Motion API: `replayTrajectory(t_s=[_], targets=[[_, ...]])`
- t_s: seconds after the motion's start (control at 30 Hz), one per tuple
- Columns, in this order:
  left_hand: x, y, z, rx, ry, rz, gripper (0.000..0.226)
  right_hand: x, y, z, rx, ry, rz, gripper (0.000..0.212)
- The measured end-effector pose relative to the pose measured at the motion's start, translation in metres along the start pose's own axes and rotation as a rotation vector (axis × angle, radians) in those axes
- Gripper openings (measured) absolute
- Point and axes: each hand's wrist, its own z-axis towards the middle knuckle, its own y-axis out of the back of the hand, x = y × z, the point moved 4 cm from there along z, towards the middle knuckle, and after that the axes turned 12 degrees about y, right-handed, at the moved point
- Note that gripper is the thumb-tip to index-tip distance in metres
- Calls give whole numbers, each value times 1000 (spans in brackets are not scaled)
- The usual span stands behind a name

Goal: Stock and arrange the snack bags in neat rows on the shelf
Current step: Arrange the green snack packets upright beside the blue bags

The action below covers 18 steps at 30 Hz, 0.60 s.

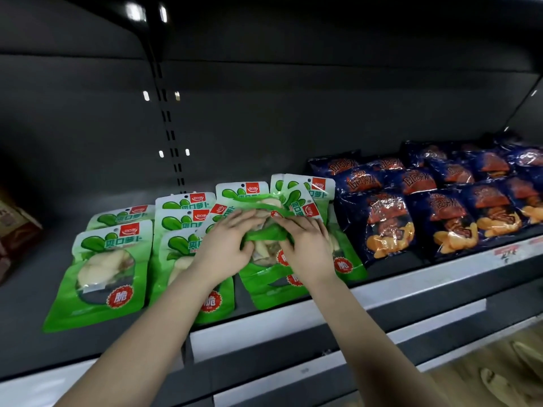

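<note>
**Snack bags (102, 268) half ranked, one column askew**

Your green packs lie flat on the shelf (29, 304) in columns to the left of the blue chip bags (388, 221). Each pack overlaps the one behind it so that its printed top shows. The two columns farthest from the blue chip bags look straight. The stack just beside them is skewed, with its tops fanned at angles.

That is probably why you hold the green pouch (266, 230) over that skewed stack. Your left hand (226, 245) and right hand (305, 245) both curl round it, fingers pinching it from either side, and the pouch is bent between them. Gripping both sides should let you square it up before you lay it down.

Each green front reads 爽口萝卜 in white. A round red seal marked 脆 sits near the bottom, and a clear window shows pale slices. The red square logo at the top is too small to read. The blue chip bags carry orange characters too blurred to read with certainty. A price tag (505, 252) with red print sits on the shelf edge below the blue chip bags, and its figures are illegible.
</note>
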Motion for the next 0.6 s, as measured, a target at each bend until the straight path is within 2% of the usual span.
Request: replayTrajectory(t_s=[0.1, 0.17, 0.3, 0.37, 0.43, 0.5, 0.57, 0.6], targets=[[-4, 9, -4, -137, -16, -19, 57, 1, 4, -2, -108, -32, 20, 39], [-6, 16, -6, -263, -32, -56, 55, 1, 8, -2, -162, -82, 38, 43], [-9, 34, -11, -482, -36, -206, 42, -3, 7, -3, -174, -148, 93, 48], [-8, 45, -16, -595, 46, -332, 31, -1, 8, -3, -182, -148, 85, 55], [-6, 55, -20, -647, 200, -551, 22, 1, 10, -1, -185, -143, 110, 62], [-1, 57, -21, -600, 311, -846, 23, 2, 12, -1, -168, -124, 145, 68], [9, 46, -13, -330, 472, -1179, 41, 6, 18, 0, -120, -118, 230, 72], [13, 39, -11, -192, 541, -1234, 58, 10, 22, 1, -84, -139, 327, 70]])
